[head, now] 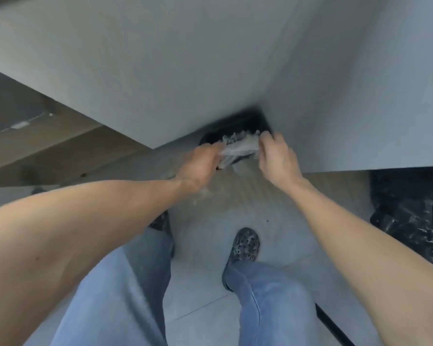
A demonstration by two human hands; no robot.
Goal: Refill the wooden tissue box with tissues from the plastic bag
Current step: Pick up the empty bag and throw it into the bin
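Note:
A crumpled clear plastic bag [239, 148] is stretched between both hands, low down in front of me. My left hand [200, 163] grips its left end and my right hand [277, 161] grips its right end. Right behind the bag lies a dark opening [237, 126], perhaps a bin, in the corner under grey panels; the picture is blurred. The wooden tissue box is not in view, and I cannot tell whether tissues are in the bag.
Grey panels [185, 71] fill the upper view. A black marbled object [407, 211] stands at the right. My legs in blue jeans and patterned shoes [245, 245] stand on a light tiled floor. A wooden ledge [48, 151] runs at the left.

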